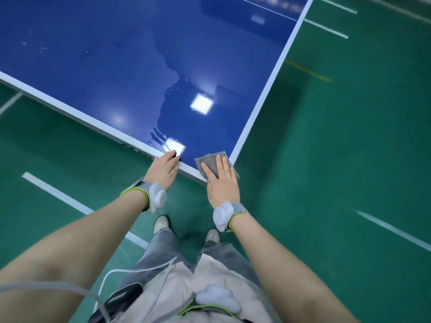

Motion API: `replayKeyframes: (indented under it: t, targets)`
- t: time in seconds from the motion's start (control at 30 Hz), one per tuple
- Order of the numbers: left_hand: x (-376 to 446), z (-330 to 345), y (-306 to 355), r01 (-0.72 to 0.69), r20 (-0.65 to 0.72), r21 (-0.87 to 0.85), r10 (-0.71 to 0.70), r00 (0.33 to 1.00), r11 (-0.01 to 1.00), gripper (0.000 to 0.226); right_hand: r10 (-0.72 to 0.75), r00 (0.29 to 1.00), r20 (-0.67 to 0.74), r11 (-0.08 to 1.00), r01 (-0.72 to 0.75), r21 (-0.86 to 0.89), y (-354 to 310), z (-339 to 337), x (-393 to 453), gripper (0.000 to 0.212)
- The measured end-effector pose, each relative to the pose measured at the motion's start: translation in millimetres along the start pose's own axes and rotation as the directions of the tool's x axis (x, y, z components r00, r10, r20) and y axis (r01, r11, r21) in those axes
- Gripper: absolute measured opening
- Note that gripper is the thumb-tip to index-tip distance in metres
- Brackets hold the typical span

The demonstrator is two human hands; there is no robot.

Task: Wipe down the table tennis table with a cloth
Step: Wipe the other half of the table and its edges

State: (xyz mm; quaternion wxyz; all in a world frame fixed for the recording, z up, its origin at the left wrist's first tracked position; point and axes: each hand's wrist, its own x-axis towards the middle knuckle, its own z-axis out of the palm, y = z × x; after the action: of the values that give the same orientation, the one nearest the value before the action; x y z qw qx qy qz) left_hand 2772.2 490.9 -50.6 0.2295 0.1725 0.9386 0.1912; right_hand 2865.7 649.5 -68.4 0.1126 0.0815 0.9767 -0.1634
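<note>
The blue table tennis table (121, 66) with white edge lines fills the upper left; its near corner points toward me. A folded grey cloth (208, 160) lies on that corner, partly hanging over the edge. My right hand (221, 183) presses flat on the cloth, fingers extended. My left hand (164, 169) rests on the table's white near edge to the left of the cloth, fingers curled over the rim. Wet streaks and light reflections show on the surface near the corner.
Green sports floor (338, 148) with white lines surrounds the table. My feet (186, 229) stand just short of the corner. Grey sensor bands sit on both wrists, and a cable hangs at my waist.
</note>
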Motion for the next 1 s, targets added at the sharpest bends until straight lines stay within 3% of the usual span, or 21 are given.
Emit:
replayKeyframes:
  t: [0.23,0.47,0.53,0.6,0.7,0.77,1.0]
  targets:
    - [6.6,-7.9,-23.5,-0.102,-0.015,0.025,0.102,0.995,0.995,0.042,0.072,0.997,0.037,0.997,-0.071,-0.043,-42.0,5.7,19.7,0.056]
    - [19.4,-51.7,-77.4,-0.149,0.047,0.098,0.145,0.988,0.984,0.062,-0.036,0.999,0.035,0.999,0.035,0.029,-78.6,9.2,45.2,0.052]
    - [28.8,-64.3,-96.9,-0.125,0.027,0.088,0.123,0.992,0.988,0.063,0.134,0.99,-0.048,0.989,-0.131,0.067,-72.8,11.4,44.8,0.051]
    - [40.6,-76.7,-115.5,-0.066,-0.011,0.085,0.067,0.998,0.994,0.045,0.369,0.921,-0.127,0.927,-0.356,0.117,-76.0,14.3,45.6,0.05]
    - [52.9,-90.4,-128.8,-0.021,-0.022,0.06,0.022,1.0,0.998,0.039,0.532,0.838,-0.123,0.845,-0.517,0.137,-96.2,15.0,55.0,0.05]
    - [58.2,-97.7,-136.3,-0.039,0.009,0.053,0.039,0.999,0.998,0.041,0.502,0.858,-0.112,0.863,-0.489,0.128,-117.6,17.5,68.8,0.052]
    - [63.2,-105.2,-161.3,-0.165,0.07,0.089,0.16,0.985,0.982,0.046,0.195,0.976,-0.092,0.975,-0.183,0.129,-182.7,33.2,99.8,0.051]
